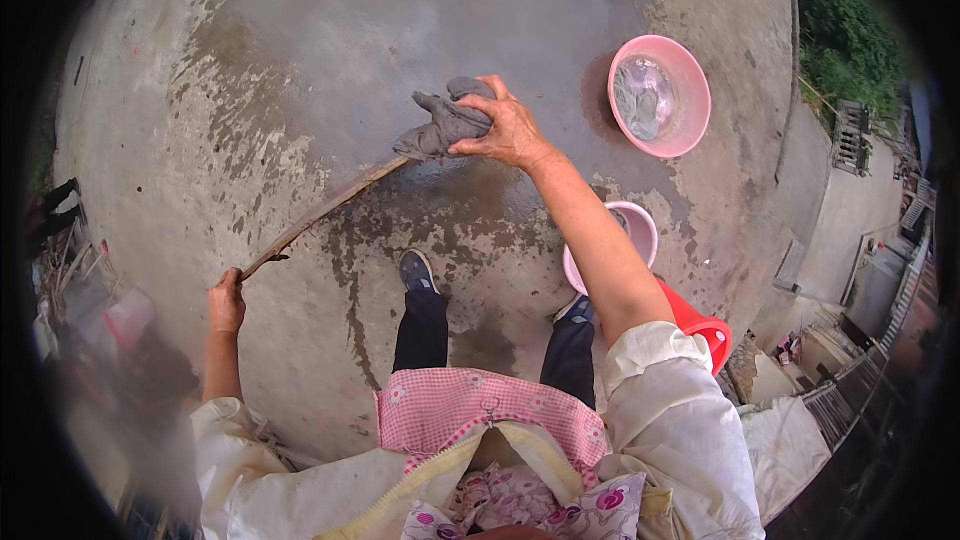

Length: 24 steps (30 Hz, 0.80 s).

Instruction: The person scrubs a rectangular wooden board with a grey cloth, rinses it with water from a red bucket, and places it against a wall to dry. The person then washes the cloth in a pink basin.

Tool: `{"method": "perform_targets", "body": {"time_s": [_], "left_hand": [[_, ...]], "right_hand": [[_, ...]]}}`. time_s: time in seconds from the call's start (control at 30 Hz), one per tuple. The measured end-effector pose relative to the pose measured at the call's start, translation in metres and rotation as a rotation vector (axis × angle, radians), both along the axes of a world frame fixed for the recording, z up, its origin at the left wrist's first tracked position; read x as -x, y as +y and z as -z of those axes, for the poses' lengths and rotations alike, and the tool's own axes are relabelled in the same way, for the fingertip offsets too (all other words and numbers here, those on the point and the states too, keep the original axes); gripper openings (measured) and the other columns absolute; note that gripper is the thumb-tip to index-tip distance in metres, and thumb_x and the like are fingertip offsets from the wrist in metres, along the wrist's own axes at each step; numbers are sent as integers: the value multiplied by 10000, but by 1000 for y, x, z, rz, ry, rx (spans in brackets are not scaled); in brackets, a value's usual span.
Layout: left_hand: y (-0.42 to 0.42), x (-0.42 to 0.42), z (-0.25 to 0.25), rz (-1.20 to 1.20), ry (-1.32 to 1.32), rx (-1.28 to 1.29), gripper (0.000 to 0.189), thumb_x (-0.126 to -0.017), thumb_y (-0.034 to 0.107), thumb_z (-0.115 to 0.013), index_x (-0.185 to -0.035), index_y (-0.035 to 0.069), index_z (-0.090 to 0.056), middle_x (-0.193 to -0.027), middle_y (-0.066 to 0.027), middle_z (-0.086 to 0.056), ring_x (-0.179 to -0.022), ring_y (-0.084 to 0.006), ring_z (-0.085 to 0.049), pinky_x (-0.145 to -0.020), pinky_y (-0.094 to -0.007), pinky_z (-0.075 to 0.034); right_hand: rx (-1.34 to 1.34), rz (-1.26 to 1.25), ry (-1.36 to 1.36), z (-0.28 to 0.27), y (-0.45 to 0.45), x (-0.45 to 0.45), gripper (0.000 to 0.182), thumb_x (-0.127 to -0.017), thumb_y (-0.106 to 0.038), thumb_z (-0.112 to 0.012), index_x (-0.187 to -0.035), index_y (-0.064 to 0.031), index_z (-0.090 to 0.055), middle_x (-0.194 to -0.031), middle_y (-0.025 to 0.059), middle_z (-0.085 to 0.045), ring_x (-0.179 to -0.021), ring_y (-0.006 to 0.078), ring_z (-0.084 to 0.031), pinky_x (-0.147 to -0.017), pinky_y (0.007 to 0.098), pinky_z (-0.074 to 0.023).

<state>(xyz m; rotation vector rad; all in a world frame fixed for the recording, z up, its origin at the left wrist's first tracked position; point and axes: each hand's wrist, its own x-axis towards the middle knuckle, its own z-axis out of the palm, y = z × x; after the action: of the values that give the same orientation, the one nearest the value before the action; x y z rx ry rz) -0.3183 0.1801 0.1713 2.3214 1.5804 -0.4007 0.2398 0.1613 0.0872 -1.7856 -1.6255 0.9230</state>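
My left hand grips the lower end of a rough wooden stick, out to the left of my body. The stick slants up and away across the wet concrete. At its far end is a wet grey cloth, bunched up and hiding the stick's tip. My right hand holds this cloth, thumb below and fingers over the top. Right of that hand, a pink plastic basin stands on the ground with water and greyish wet cloth inside.
A paler pink basin is partly hidden behind my right forearm, beside a red plastic container. Wet patches cover the concrete floor. Blurred sticks and a pinkish bag lie at the left; green plants grow beyond the right edge.
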Motion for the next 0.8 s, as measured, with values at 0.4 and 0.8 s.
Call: {"method": "perform_targets", "body": {"time_s": [0.4,0.8], "left_hand": [[-10,-199,13,58,-469,136,450,-658,-83,-618,-1095,14,-572,-895,-235,-623,-812,-414,-605,-676,-402,-502],[-9,-251,-103,-230,-1082,72,552,-767,150,-702,-1240,19,-450,-1228,-106,-501,-1129,-218,-491,-952,-379,-407]], "right_hand": [[-229,-127,61,-88,-19,101,430,-525,-131,-825,-927,-127,-674,-1149,63,-523,-988,252,-552,-806,365,-512],[-454,103,163,-266,-7,115,386,-599,-354,-792,-872,-117,-654,-926,89,-528,-731,242,-595,-566,371,-500]]}}
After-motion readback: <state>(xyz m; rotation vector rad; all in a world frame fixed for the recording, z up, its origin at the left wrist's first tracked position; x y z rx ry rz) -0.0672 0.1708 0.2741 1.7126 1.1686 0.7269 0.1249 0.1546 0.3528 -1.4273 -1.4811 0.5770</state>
